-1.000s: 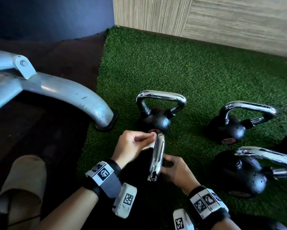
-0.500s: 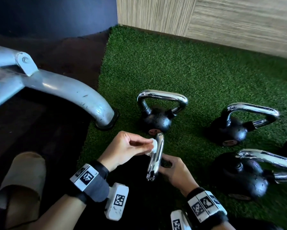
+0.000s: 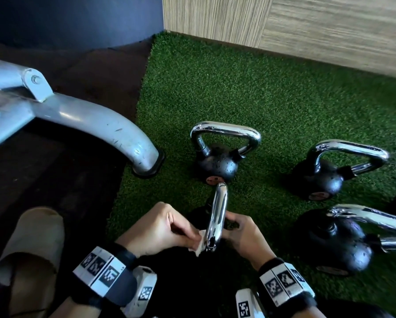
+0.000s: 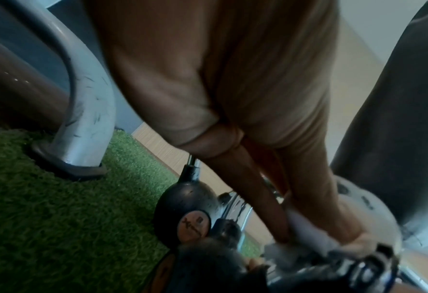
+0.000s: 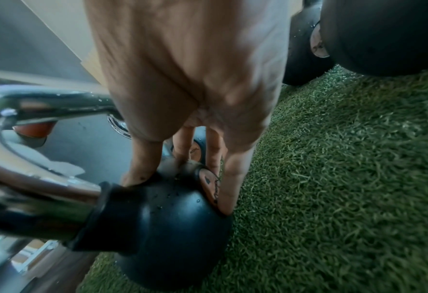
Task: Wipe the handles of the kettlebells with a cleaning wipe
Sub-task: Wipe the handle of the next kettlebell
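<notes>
The nearest kettlebell has a black ball [image 5: 172, 228] and a chrome handle [image 3: 218, 210] that I see end-on in the head view. My left hand [image 3: 192, 237] pinches a white cleaning wipe [image 3: 198, 245] against the near end of that handle. The left wrist view shows the wipe [image 4: 308, 236] bunched under the fingertips. My right hand [image 3: 233, 223] grips the ball from the right. Thumb and fingers [image 5: 229, 198] clasp its top and sides. The ball is mostly hidden behind both hands in the head view.
Three more chrome-handled kettlebells stand on the green turf: one just beyond [image 3: 217, 166], one at the right [image 3: 323, 177], one near right [image 3: 339, 246]. A grey machine leg [image 3: 96, 125] lands at the turf's left edge. A beige slipper [image 3: 32, 244] is at lower left. A wood-panel wall [image 3: 307, 26] is behind.
My left hand has slid the wipe along the handle from its far end back to the near end. The right hand stays on the ball.
</notes>
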The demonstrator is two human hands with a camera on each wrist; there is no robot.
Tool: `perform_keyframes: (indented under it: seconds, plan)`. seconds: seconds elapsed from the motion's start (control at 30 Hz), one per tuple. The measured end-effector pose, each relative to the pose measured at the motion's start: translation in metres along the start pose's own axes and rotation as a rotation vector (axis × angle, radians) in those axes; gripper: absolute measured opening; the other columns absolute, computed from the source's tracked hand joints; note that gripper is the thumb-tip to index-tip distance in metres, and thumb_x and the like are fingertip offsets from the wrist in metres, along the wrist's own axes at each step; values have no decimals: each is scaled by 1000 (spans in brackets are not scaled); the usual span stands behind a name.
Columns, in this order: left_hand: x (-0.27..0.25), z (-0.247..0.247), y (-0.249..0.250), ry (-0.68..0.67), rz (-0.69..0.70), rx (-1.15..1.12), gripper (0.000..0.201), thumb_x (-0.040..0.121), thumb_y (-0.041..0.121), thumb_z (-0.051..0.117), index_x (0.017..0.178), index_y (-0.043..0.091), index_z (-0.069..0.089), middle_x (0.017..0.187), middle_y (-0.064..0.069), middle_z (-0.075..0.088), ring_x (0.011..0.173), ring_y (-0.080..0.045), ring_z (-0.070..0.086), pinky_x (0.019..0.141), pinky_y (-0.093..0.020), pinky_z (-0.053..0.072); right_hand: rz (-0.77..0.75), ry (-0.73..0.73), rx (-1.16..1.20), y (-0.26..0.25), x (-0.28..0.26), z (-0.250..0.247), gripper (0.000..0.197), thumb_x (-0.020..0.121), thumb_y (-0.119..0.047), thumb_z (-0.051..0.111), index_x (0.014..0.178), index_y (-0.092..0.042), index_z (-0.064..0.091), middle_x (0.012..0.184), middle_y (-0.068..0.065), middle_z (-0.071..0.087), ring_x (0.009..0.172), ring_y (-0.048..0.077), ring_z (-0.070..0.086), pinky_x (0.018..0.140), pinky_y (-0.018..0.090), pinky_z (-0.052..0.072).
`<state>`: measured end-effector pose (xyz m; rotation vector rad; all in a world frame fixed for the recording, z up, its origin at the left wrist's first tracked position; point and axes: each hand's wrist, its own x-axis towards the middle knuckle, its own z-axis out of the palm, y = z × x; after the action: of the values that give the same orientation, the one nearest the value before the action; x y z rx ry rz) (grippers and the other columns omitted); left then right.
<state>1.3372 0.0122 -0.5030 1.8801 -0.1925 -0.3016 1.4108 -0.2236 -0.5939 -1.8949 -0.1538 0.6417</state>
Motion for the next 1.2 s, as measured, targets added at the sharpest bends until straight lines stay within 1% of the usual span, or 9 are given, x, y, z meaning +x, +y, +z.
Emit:
perform_keyframes:
  seconds: [0.27,0.33,0.4,0.5,0.57,0.73,1.0,1.1,1.2]
  plan:
    - [-2,8,-8,66,-79,102,12,76,21,89,86,26,85,91,14,80,90,-1,75,91,-23,57,18,19,-64,-5,-1,-1,72,58,-64,90,120,-32,73,111,-8,77,107,11,72,103,46,54]
    - [-2,7,-6,95,-73,170,12,77,24,90,86,28,85,88,18,79,88,4,74,87,-19,57,31,-4,-161,-17,-4,-4,63,65,-60,88,122,-37,72,112,-10,76,103,4,69,97,30,55]
    - [0,2,-4,177,-96,146,11,77,22,90,86,23,85,84,14,80,83,2,74,82,-20,57,26,3,-358,-36,-8,-15,44,77,-46,84,118,-41,72,102,-13,75,87,-3,64,74,6,47]
    - [1,-9,9,368,-101,-151,14,76,16,87,89,13,82,88,-3,81,82,-8,73,79,-21,57,-113,256,-504,-71,-21,-34,31,78,-33,85,108,-38,77,90,-13,76,76,-6,63,63,0,40]
    - [4,-16,24,522,-112,-399,19,71,14,83,90,12,80,88,-7,80,81,-9,73,73,-20,59,-302,395,-450,-97,-32,-41,30,75,-25,88,102,-36,79,85,-13,74,72,-6,64,66,3,45]
    - [4,-18,62,586,-122,-724,8,68,14,72,74,14,77,74,-2,76,66,-4,71,59,-16,58,-707,181,-239,-156,-61,-27,44,71,-21,91,112,-28,79,93,-10,75,76,9,72,72,17,57]
    - [7,2,69,442,-190,-689,17,68,33,73,67,17,80,74,-5,75,64,-8,69,60,-18,57,-750,302,-136,-149,-57,-8,39,69,-24,93,106,-19,81,94,-7,75,84,8,73,72,23,58]
    - [9,2,66,424,-185,-566,36,74,51,65,77,19,83,81,-4,77,74,-9,69,67,-22,51,-698,301,-127,-145,-57,-8,35,71,-23,92,104,-20,82,93,-8,72,82,9,73,69,26,60]
    - [11,0,58,391,-205,-507,42,90,52,52,88,25,85,93,-3,79,80,-13,68,71,-27,49,-666,337,-194,-142,-55,-10,25,78,-25,88,101,-22,81,93,-10,69,82,8,71,67,29,60]
